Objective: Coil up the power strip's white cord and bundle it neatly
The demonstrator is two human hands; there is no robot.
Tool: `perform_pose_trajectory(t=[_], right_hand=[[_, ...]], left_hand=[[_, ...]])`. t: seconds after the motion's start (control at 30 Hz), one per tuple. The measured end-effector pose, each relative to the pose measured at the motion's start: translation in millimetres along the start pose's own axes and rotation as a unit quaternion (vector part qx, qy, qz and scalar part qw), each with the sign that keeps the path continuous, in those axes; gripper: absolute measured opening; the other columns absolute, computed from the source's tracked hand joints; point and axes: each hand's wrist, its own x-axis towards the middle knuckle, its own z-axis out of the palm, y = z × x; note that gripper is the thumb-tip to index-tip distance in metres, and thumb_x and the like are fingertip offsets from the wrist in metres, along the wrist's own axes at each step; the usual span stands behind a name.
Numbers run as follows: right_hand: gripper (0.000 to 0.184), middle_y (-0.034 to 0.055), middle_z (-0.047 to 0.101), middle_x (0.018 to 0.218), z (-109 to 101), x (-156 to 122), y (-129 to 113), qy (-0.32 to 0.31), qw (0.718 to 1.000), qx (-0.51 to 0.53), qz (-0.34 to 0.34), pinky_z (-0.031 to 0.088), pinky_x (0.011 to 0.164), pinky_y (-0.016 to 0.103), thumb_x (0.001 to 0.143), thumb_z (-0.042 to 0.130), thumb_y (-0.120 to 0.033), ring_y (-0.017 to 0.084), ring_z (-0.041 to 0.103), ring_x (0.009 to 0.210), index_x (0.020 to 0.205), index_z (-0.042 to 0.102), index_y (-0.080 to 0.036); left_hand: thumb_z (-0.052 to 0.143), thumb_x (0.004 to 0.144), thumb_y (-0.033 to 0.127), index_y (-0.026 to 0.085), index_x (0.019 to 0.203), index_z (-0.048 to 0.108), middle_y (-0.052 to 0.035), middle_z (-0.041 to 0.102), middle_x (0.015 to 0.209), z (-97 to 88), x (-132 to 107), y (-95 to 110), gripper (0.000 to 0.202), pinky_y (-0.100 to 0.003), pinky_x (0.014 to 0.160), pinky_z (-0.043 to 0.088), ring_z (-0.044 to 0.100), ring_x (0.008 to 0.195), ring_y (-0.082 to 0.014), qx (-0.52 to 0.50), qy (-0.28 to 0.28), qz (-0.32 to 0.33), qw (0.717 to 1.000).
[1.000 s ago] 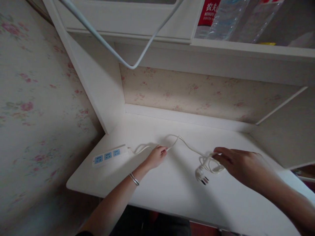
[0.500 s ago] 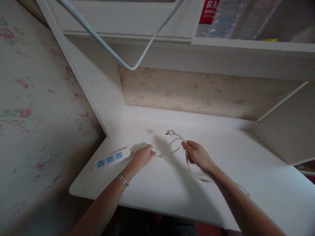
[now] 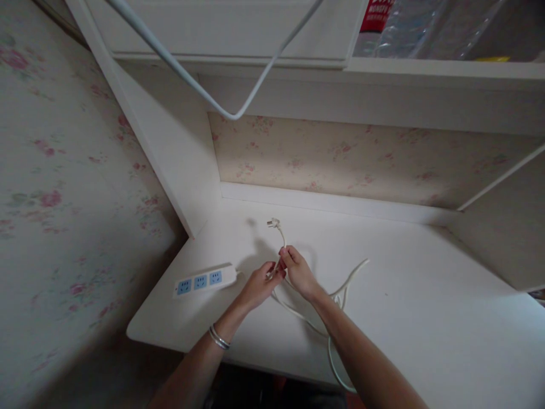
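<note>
Both hands have drawn together over the past half second: the right hand point(image 3: 298, 275) has swung to the left, bringing the plug point(image 3: 275, 223) with it, and now meets the left hand point(image 3: 259, 286). Beneath them spreads one white desk point(image 3: 426, 335), set against floral wallpaper, with a shelf holding clear plastic bottles point(image 3: 409, 28) above it at upper right; they overlap too much to count. One pale cable point(image 3: 232, 116) hangs in a V across the top of the view. Two hands are visible, their fingertips close together near the middle of the desk. Each is grasping the same white cord point(image 3: 349, 277) between thumb and fingers, the right one just behind the plug. Slack cord loops past the right forearm, partly hidden by it, down to the desk's front edge. One white power strip point(image 3: 205, 281) lies flat to the left of the left hand, apart from it, with three blue-faced sockets point(image 3: 200, 282) in a row. One silvery bracelet circles the left wrist. Smallest is the single plug, raised beyond the fingertips, its prongs pointing left.
</note>
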Motion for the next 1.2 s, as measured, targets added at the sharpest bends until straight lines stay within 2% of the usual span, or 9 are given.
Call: perform_pose_trajectory(t=[0.17, 0.3, 0.43, 0.57, 0.7, 0.8, 0.93, 1.03, 1.2], right_hand=[[0.035, -0.0038, 0.050, 0.064, -0.4, 7.7, -0.3, -0.056, 0.998, 0.032, -0.016, 0.044, 0.060, 0.026, 0.093, 0.036, -0.051, 0.013, 0.052, 0.061, 0.098, 0.054, -0.021], [0.039, 0.0042, 0.060, 0.092, -15.2, -13.5, -1.9, -0.098, 0.980, -0.155, -0.075, 0.047, 0.077, 0.031, 0.094, 0.038, -0.041, 0.016, 0.058, 0.082, 0.126, 0.048, -0.021], [0.046, 0.0102, 0.054, 0.123, -39.0, -45.3, -3.7, -0.129, 0.880, -0.422, -0.176, 0.044, 0.089, 0.037, 0.087, 0.054, -0.033, 0.023, 0.054, 0.107, 0.131, 0.046, -0.024], [0.028, 0.0074, 0.065, 0.098, -70.3, -56.9, -3.2, -0.127, 0.762, -0.606, -0.190, 0.041, 0.074, 0.032, 0.092, 0.047, -0.021, 0.019, 0.061, 0.081, 0.118, 0.057, -0.024], [0.026, 0.0036, 0.065, 0.079, -116.2, -45.8, -6.7, -0.120, 0.710, -0.661, -0.214, 0.033, 0.065, 0.029, 0.096, 0.041, -0.029, 0.015, 0.058, 0.065, 0.114, 0.060, -0.026], [0.028, 0.0043, 0.065, 0.083, -156.8, -30.7, -8.0, -0.073, 0.706, -0.668, -0.224, 0.030, 0.068, 0.029, 0.096, 0.042, -0.032, 0.016, 0.057, 0.073, 0.118, 0.059, -0.028], [0.028, 0.0041, 0.064, 0.086, -188.6, -10.4, -0.6, 0.054, 0.729, -0.651, -0.205, 0.028, 0.074, 0.032, 0.095, 0.044, -0.038, 0.017, 0.054, 0.080, 0.115, 0.062, -0.030], [0.026, 0.0044, 0.063, 0.087, -180.5, 2.6, 4.6, 0.130, 0.735, -0.633, -0.206, 0.027, 0.077, 0.034, 0.094, 0.045, -0.040, 0.020, 0.052, 0.084, 0.107, 0.065, -0.029], [0.027, 0.0065, 0.060, 0.095, -139.9, 26.3, -6.1, 0.228, 0.763, -0.557, -0.234, 0.030, 0.081, 0.035, 0.093, 0.045, -0.040, 0.021, 0.048, 0.090, 0.103, 0.065, -0.025]], left_hand=[[0.050, 0.085, 0.032, 0.017, 0.093, 0.063, -0.0030, 0.069, 0.088, 3.7, -1.3, -1.8, 0.021, -0.026, 0.075, 0.044, 0.061, 0.082, -0.0174, 0.017, 0.050, 0.023, 0.998], [0.044, 0.089, 0.034, 0.017, 0.097, 0.062, -0.0038, 0.069, 0.087, 3.6, 1.5, -1.5, 0.026, -0.026, 0.077, 0.045, 0.063, 0.082, -0.0173, -0.013, 0.104, 0.020, 0.994], [0.045, 0.088, 0.039, 0.018, 0.101, 0.059, -0.0036, 0.070, 0.084, -0.2, 1.6, 1.2, 0.028, -0.027, 0.075, 0.044, 0.063, 0.080, -0.0176, 0.007, 0.132, 0.001, 0.991], [0.046, 0.088, 0.041, 0.019, 0.102, 0.053, -0.0030, 0.071, 0.084, -0.6, 0.1, 0.1, 0.027, -0.025, 0.066, 0.042, 0.060, 0.069, -0.0147, 0.015, 0.149, 0.001, 0.989], [0.046, 0.089, 0.040, 0.018, 0.122, 0.038, -0.0027, 0.070, 0.083, 2.1, -1.0, -6.4, 0.040, -0.022, 0.055, 0.040, 0.054, 0.055, -0.0116, -0.002, 0.137, -0.003, 0.990], [0.043, 0.091, 0.037, 0.018, 0.137, 0.026, -0.0035, 0.069, 0.086, 2.3, -2.1, -10.5, 0.053, -0.022, 0.058, 0.042, 0.058, 0.060, -0.0122, 0.028, 0.120, 0.001, 0.992], [0.044, 0.090, 0.037, 0.017, 0.134, 0.040, -0.0065, 0.068, 0.087, 2.4, -4.3, -7.0, 0.048, -0.025, 0.070, 0.045, 0.064, 0.077, -0.0170, 0.184, 0.091, -0.001, 0.979], [0.051, 0.087, 0.035, 0.019, 0.133, 0.045, -0.0086, 0.070, 0.097, 5.7, -6.1, 1.8, 0.049, -0.027, 0.075, 0.045, 0.065, 0.084, -0.0200, 0.305, 0.057, -0.006, 0.951], [0.048, 0.088, 0.032, 0.021, 0.132, 0.047, -0.0106, 0.066, 0.113, 9.4, -7.8, 16.3, 0.045, -0.030, 0.083, 0.045, 0.064, 0.096, -0.0226, 0.402, 0.047, -0.025, 0.914]])
